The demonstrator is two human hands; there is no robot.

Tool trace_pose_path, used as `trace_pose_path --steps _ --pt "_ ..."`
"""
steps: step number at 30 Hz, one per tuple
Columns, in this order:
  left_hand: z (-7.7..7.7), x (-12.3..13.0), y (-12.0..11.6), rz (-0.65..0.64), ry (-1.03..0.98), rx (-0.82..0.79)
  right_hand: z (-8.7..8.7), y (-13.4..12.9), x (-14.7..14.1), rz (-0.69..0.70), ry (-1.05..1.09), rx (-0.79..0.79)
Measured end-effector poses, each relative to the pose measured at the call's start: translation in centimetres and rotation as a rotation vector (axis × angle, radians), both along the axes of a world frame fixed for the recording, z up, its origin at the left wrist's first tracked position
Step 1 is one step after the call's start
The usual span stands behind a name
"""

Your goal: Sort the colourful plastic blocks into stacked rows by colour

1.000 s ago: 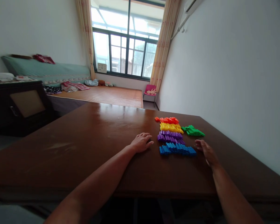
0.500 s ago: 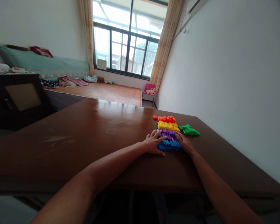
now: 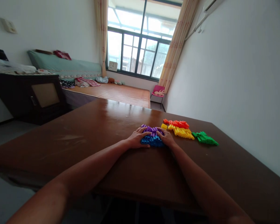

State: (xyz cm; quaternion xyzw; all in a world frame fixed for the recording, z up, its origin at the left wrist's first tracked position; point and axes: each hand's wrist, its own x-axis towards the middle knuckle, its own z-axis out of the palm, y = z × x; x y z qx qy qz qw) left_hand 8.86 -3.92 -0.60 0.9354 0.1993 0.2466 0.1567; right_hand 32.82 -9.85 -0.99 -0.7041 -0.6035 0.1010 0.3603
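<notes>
Short purple plastic tubes (image 3: 151, 130) and blue plastic tubes (image 3: 151, 141) lie in two bands on the table, pressed together between my hands. My left hand (image 3: 136, 138) curls around their left side, fingertips on the purple ones and thumb along the blue near edge. From the right, my right hand (image 3: 166, 137) clasps the same pile, its fingers over the purple end. The right palm hides some tubes. Beyond my right hand lie a row of yellow tubes (image 3: 183, 132), a loose yellow piece (image 3: 163, 126) and a row of orange-red tubes (image 3: 178, 124).
A cluster of green tubes (image 3: 205, 138) lies farther right on the dark brown table (image 3: 88, 124). A white wall (image 3: 242, 71) runs along the right. Behind the table are a bed (image 3: 121, 93), a pink chair (image 3: 157, 89) and, at left, a dark cabinet (image 3: 23, 93).
Both hands have slid the purple and blue tubes leftward, away from the yellow and orange-red rows. One yellow piece now sits apart from its row. The view has turned slightly left.
</notes>
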Motion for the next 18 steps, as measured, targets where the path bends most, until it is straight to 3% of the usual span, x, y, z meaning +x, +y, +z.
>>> trace_pose_path --steps 3,6,10,12,15,18 --pt "-0.8 -1.0 1.6 0.051 -0.106 -0.025 -0.3 2.4 -2.0 0.005 0.104 0.042" --pt "-0.9 -1.3 3.0 0.083 -0.248 -0.072 -0.3 3.7 -3.0 0.053 0.379 0.124" --pt "-0.3 -1.2 4.1 0.172 -0.434 -0.163 0.8 3.5 -3.9 0.202 0.876 0.202" --pt "-0.1 -1.0 4.2 0.160 -0.454 -0.174 1.6 2.9 -4.6 0.287 1.023 0.197" --pt "-0.2 -0.7 3.7 0.069 -0.425 -0.134 2.7 2.1 -4.9 0.384 1.041 0.168" --pt "-0.1 -1.0 3.5 0.088 -0.379 -0.089 3.1 1.8 -2.0 0.232 0.828 0.244"
